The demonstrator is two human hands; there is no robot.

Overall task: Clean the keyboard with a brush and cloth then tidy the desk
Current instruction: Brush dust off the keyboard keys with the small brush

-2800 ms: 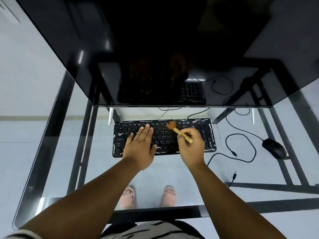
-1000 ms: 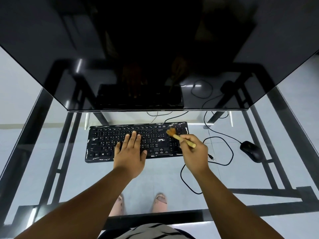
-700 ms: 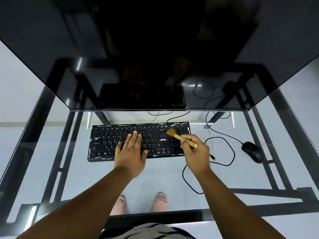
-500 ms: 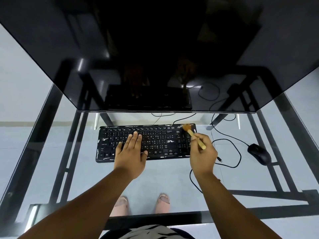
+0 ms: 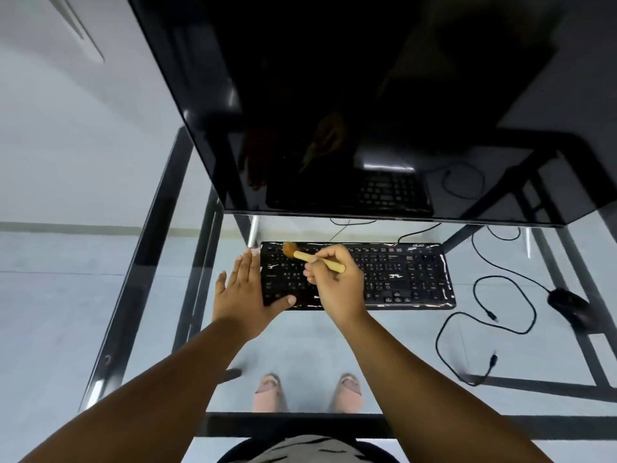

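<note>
A black keyboard (image 5: pixel 400 275) with white smears lies on the glass desk (image 5: pixel 384 342) under the monitor. My right hand (image 5: pixel 337 285) grips a small wooden-handled brush (image 5: pixel 314 257); its bristles touch the keyboard's far left corner. My left hand (image 5: pixel 243 289) lies flat with straight fingers against the keyboard's left end, thumb on its near left corner. No cloth is in view.
A large black monitor (image 5: pixel 367 95) overhangs the desk's far side. A black mouse (image 5: pixel 572 305) sits at the right, with loose black cables (image 5: pixel 484 315) looping between it and the keyboard. The desk's left edge (image 5: pixel 133 279) is close to my left hand.
The brush has travelled from the keyboard's right end to its far left corner. My left hand has slid off the keys to the keyboard's left end. The view has shifted left.
</note>
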